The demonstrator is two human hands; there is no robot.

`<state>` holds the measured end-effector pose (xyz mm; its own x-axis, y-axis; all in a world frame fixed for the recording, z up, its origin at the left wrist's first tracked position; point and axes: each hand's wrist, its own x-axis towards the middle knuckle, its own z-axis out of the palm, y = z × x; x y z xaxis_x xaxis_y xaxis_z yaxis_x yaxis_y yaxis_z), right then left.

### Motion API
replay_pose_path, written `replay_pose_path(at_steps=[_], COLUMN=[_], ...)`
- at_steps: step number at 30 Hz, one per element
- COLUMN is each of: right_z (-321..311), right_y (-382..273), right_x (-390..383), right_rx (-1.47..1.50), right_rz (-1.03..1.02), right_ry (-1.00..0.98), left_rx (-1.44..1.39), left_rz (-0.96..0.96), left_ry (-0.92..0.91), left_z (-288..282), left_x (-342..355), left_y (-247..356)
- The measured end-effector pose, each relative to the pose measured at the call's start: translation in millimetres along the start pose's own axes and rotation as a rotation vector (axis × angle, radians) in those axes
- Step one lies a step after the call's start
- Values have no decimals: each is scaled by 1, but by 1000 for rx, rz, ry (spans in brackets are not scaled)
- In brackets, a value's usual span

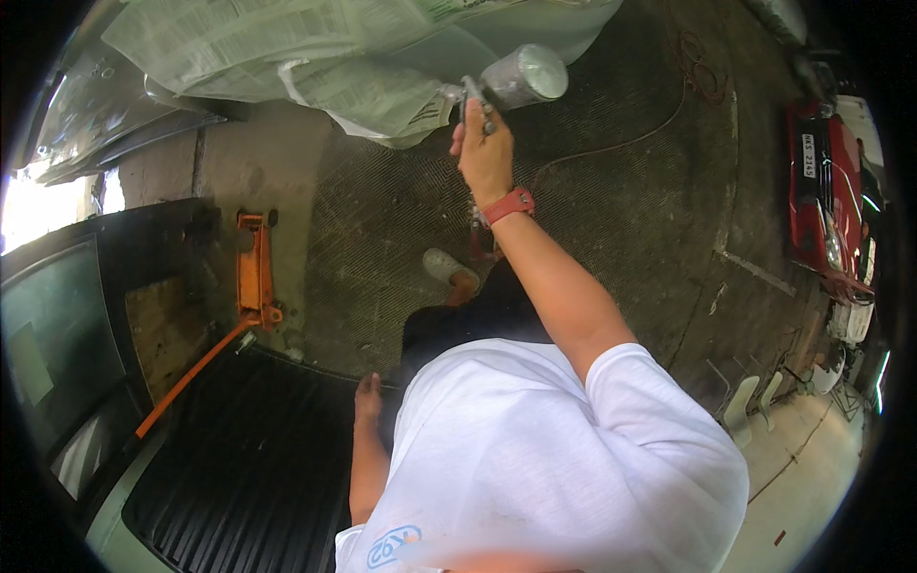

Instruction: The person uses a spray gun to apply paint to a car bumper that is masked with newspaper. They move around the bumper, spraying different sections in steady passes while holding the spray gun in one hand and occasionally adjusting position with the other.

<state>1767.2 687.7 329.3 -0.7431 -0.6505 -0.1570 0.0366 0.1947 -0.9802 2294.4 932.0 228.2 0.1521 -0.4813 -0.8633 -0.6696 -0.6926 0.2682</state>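
Note:
My right hand (486, 153) is wrapped round the handle of a spray gun (470, 94), held out ahead at arm's length. A pale cylindrical cup (527, 74) sits on the gun's right side. The gun's nozzle is near the sheets of printed masking paper (373, 91) that cover a large body at the top of the view. A red watch (510, 205) is on my right wrist. Low at my left side hangs my left hand (367, 398), away from the gun. Its fingers are mostly hidden, and nothing shows in it.
An orange floor jack (254, 267) with a long handle stands on the left, beside a ribbed black surface (248, 458). A thin hose (611, 150) runs across the dark floor to coils at the upper right. A red car (823, 191) is parked at the far right.

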Motion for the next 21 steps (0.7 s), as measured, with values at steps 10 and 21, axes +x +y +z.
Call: replay_pose_path(at_steps=[10,21], right_z=[4,108], right_y=[22,58], right_x=[10,-34], right_rx=[-188,49], right_rz=[-275,-105], right_ry=[234,-5], left_rx=[41,69], left_rz=[189,127], left_ry=[53,96], left_z=[-15,-33], left_x=[-7,-19], left_y=[91,11])
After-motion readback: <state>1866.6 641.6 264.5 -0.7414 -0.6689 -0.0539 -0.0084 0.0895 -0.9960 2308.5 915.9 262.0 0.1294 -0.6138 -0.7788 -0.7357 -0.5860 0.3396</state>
